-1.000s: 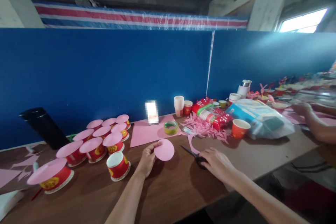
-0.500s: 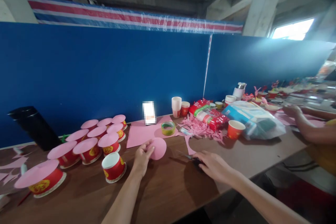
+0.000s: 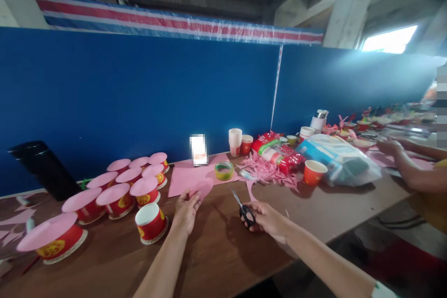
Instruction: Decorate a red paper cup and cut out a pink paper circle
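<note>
My left hand pinches a pink paper disc just above the brown table, the disc tilted edge-on toward me. To its right, my right hand grips black-handled scissors, lifted off the table with the blades pointing up and left toward the disc. An open red paper cup stands upright just left of my left hand. Behind it are several upturned red cups capped with pink discs.
A pink paper sheet, a tape roll, pink scraps, red packets, a plastic bag and loose cups line the blue partition. A black flask leans at left. Another person's arm rests at right.
My right hand has picked the scissors up off the table and raised them. My left hand has turned the pink disc from flat-facing to nearly edge-on.
</note>
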Tool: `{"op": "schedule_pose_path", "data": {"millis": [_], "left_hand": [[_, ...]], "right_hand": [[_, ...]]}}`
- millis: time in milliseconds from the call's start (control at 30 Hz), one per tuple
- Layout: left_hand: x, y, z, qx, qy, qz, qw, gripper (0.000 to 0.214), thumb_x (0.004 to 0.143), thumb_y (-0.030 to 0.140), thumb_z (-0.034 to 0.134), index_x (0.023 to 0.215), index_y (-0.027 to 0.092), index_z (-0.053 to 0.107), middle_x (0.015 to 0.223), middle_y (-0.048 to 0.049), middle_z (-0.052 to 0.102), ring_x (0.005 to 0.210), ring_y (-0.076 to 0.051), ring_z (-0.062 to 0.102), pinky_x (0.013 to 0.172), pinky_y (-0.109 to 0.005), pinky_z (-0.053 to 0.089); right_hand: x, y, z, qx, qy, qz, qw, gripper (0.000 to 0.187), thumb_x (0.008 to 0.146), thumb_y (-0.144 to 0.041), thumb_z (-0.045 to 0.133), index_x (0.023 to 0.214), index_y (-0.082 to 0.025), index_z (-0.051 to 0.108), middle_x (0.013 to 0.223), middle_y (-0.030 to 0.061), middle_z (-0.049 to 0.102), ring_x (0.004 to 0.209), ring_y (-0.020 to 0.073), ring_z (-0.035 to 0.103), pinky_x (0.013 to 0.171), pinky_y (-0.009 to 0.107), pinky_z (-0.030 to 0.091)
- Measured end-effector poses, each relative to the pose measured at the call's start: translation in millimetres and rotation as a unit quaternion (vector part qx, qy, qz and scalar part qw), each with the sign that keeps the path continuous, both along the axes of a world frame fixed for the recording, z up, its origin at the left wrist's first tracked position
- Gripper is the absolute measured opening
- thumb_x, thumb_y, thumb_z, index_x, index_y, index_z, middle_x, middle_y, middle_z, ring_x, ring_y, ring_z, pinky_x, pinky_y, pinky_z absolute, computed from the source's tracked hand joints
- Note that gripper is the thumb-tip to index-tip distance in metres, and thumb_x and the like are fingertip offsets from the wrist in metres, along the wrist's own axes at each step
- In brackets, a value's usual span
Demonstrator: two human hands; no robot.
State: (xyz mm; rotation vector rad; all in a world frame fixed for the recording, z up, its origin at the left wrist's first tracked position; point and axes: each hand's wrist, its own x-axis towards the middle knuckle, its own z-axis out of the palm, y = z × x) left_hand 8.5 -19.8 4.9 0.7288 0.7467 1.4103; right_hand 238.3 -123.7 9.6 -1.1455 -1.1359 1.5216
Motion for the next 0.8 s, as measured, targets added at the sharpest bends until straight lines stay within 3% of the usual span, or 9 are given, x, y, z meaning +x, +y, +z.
{"op": "schedule_pose_path", "data": {"millis": [100, 200, 400, 600, 800], "left_hand": [[1, -2, 2.2, 0.018, -0.006, -0.01, 1.0, 0.028, 0.054, 0.02, 0.076, 0.074, 0.017, 0.057, 0.074, 0.0031, 0.062, 0.072, -0.013, 0.061, 0.074, -0.034, 0.051], [4, -3, 1.0, 0.04, 0.015, -0.01, 0.999, 0.028, 0.055, 0.021, 0.075, 0.078, 0.017, 0.059, 0.079, 0.0015, 0.063, 0.075, -0.014, 0.061, 0.074, -0.033, 0.05], [6, 2, -8.3, 0.04, 0.092, 0.03, 0.995, 0.026, 0.057, 0.023, 0.073, 0.079, 0.014, 0.063, 0.077, -0.0016, 0.064, 0.067, -0.012, 0.059, 0.067, -0.027, 0.05], [0, 1, -4.4, 0.181, 0.276, 0.102, 0.939, 0.013, 0.063, 0.022, 0.068, 0.075, 0.018, 0.07, 0.086, -0.0068, 0.066, 0.081, -0.019, 0.059, 0.076, -0.027, 0.045], [-3, -3, -3.1, 0.168, 0.307, 0.143, 0.926, 0.019, 0.058, 0.019, 0.069, 0.078, 0.021, 0.069, 0.087, -0.0084, 0.066, 0.087, -0.024, 0.057, 0.084, -0.031, 0.039]], "right_hand": [[-8, 2, 1.9, -0.017, 0.064, 0.0, 0.998, 0.029, 0.069, -0.032, 0.067, 0.093, -0.017, 0.059, 0.084, 0.003, 0.062, 0.07, 0.0086, 0.057, 0.057, 0.016, 0.044], [-15, 3, 4.7, -0.015, 0.091, -0.006, 0.996, 0.034, 0.068, -0.029, 0.07, 0.098, -0.018, 0.058, 0.085, 0.0016, 0.06, 0.072, 0.0083, 0.057, 0.06, 0.017, 0.045], [-25, 8, 3.2, 0.065, -0.033, 0.037, 0.997, 0.047, 0.069, -0.03, 0.067, 0.111, -0.02, 0.05, 0.089, 0.0038, 0.061, 0.08, 0.0141, 0.057, 0.054, 0.019, 0.044], [-30, 8, 2.2, 0.116, -0.108, 0.039, 0.987, 0.047, 0.075, -0.024, 0.055, 0.12, -0.023, 0.044, 0.091, 0.0028, 0.058, 0.078, 0.0132, 0.055, 0.049, 0.017, 0.041], [-30, -1, 8.5, 0.164, -0.168, 0.037, 0.971, 0.039, 0.076, -0.022, 0.056, 0.115, -0.019, 0.051, 0.083, 0.0016, 0.059, 0.076, 0.0123, 0.054, 0.07, 0.025, 0.043]]}}
